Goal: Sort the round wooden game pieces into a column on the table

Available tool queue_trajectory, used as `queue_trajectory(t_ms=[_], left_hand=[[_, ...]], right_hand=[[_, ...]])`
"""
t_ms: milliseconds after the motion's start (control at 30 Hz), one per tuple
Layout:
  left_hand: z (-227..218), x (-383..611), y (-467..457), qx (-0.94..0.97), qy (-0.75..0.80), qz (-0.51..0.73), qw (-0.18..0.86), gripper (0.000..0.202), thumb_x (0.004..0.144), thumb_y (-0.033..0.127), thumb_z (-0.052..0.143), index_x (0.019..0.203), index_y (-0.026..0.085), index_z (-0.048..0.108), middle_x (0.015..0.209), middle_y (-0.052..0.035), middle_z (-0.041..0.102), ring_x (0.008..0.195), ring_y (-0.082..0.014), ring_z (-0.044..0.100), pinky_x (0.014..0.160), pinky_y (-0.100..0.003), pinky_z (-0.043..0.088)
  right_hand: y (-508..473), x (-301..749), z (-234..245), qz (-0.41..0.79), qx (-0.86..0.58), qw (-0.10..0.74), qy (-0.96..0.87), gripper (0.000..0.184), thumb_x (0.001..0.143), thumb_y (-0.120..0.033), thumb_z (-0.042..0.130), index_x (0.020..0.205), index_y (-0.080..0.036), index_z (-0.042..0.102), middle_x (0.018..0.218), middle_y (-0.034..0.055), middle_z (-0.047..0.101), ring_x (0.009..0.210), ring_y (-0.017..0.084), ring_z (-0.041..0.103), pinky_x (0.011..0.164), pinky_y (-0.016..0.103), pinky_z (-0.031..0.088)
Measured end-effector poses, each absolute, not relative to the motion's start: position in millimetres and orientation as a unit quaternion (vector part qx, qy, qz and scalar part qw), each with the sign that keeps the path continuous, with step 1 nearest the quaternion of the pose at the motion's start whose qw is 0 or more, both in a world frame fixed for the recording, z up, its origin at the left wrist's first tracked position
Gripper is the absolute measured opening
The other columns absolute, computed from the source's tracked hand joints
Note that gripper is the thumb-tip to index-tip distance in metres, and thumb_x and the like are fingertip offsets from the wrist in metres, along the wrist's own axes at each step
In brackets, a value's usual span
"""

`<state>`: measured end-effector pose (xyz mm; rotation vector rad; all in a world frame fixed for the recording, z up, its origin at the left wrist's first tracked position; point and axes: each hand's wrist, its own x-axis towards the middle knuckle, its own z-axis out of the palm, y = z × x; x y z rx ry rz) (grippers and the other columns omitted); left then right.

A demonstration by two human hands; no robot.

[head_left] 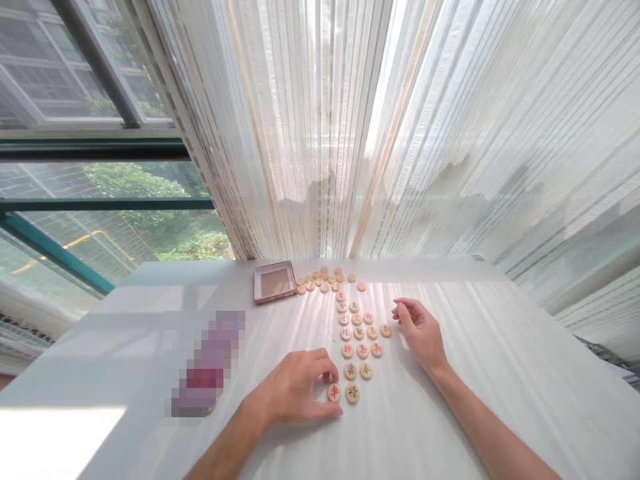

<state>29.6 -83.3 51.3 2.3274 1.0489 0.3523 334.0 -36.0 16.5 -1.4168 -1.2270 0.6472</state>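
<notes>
Near the front of the table, my left hand [300, 387] has its thumb and fingers closed around the edges of a round wooden Chinese chess piece with a red character [334, 393], which lies flat. Right beside it is a piece with a black character [353, 394]. Rows of face-up pieces, some red and some black, stretch away from me up the table. My right hand [421, 332] rests to the right of these rows with loosely curled fingers and nothing visible in them. Its fingertips are close to a black-marked piece [385, 331] without touching it.
At the far side stands an open shallow box [275, 298] with a brown bottom. A loose cluster of chess pieces [324, 277] lies just right of it. A blurred purple object [213, 363] lies on the white table [125, 347] at left. Curtains [320, 133] hang behind the table.
</notes>
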Motion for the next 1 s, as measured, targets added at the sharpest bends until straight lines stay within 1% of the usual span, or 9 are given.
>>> queue_trajectory(t_ms=[100,200,333,400,533,633,733,867,1000], left_hand=[[50,28,-81,0.856,0.395,0.152,0.298,0.035,0.078,0.043,0.085,0.104,0.026,0.071,0.094,0.0013,0.070,0.075,-0.0168,0.065,0.069,-0.028,0.047],[46,24,-74,0.840,0.421,0.200,0.276,0.017,0.093,0.038,0.070,0.103,0.024,0.070,0.094,-0.0007,0.070,0.072,-0.0163,0.064,0.069,-0.029,0.048],[35,17,-58,0.827,0.432,0.287,0.216,0.014,0.102,0.028,0.056,0.103,0.022,0.069,0.102,-0.0058,0.071,0.092,-0.0216,0.067,0.084,-0.035,0.053],[28,13,-50,0.827,0.434,0.311,0.175,0.013,0.101,0.023,0.057,0.104,0.023,0.070,0.106,-0.0072,0.072,0.102,-0.0250,0.067,0.095,-0.041,0.052],[14,11,-41,0.824,0.432,0.342,0.131,0.017,0.097,0.019,0.061,0.111,0.023,0.071,0.121,-0.0104,0.071,0.115,-0.0283,0.065,0.104,-0.048,0.052],[5,12,-39,0.821,0.433,0.351,0.124,0.022,0.094,0.019,0.064,0.115,0.024,0.071,0.130,-0.0110,0.070,0.124,-0.0311,0.062,0.111,-0.053,0.048],[2,13,-39,0.819,0.434,0.354,0.123,0.023,0.093,0.018,0.065,0.116,0.023,0.072,0.130,-0.0116,0.070,0.125,-0.0321,0.062,0.111,-0.055,0.047],[6,15,-40,0.815,0.434,0.361,0.129,0.023,0.092,0.018,0.066,0.113,0.023,0.073,0.128,-0.0115,0.071,0.123,-0.0318,0.063,0.111,-0.055,0.047],[11,16,-38,0.802,0.443,0.372,0.151,0.017,0.091,0.019,0.066,0.105,0.023,0.076,0.122,-0.0112,0.074,0.117,-0.0309,0.064,0.107,-0.053,0.049]], right_hand=[[-36,334,16,0.271,-0.598,0.548,-0.518,0.039,0.094,-0.057,0.062,0.105,-0.020,0.071,0.088,0.0082,0.075,0.082,0.026,0.072,0.069,0.035,0.058],[-36,334,16,0.268,-0.601,0.547,-0.517,0.039,0.094,-0.057,0.062,0.105,-0.020,0.071,0.089,0.0081,0.075,0.083,0.026,0.072,0.071,0.035,0.058],[-34,335,15,0.264,-0.607,0.546,-0.514,0.038,0.094,-0.055,0.061,0.105,-0.020,0.071,0.091,0.0089,0.075,0.086,0.026,0.072,0.072,0.036,0.059],[-31,337,14,0.263,-0.610,0.546,-0.510,0.039,0.094,-0.055,0.060,0.106,-0.019,0.071,0.093,0.0099,0.075,0.086,0.027,0.073,0.073,0.037,0.059],[-21,341,12,0.265,-0.622,0.534,-0.508,0.040,0.091,-0.052,0.061,0.105,-0.016,0.071,0.097,0.0128,0.077,0.087,0.028,0.074,0.075,0.040,0.061],[-8,340,13,0.269,-0.629,0.505,-0.526,0.035,0.089,-0.048,0.065,0.104,-0.017,0.073,0.104,0.0136,0.078,0.093,0.030,0.075,0.074,0.041,0.062],[10,335,19,0.269,-0.628,0.465,-0.563,0.027,0.089,-0.041,0.068,0.103,-0.019,0.074,0.109,0.0120,0.078,0.098,0.030,0.075,0.078,0.043,0.062],[40,321,28,0.257,-0.627,0.397,-0.619,0.023,0.094,-0.034,0.072,0.110,-0.018,0.073,0.115,0.0115,0.076,0.101,0.028,0.073,0.093,0.047,0.059],[63,304,31,0.243,-0.620,0.332,-0.668,0.030,0.103,-0.033,0.066,0.130,-0.019,0.064,0.132,0.0100,0.066,0.109,0.025,0.069,0.093,0.045,0.060]])
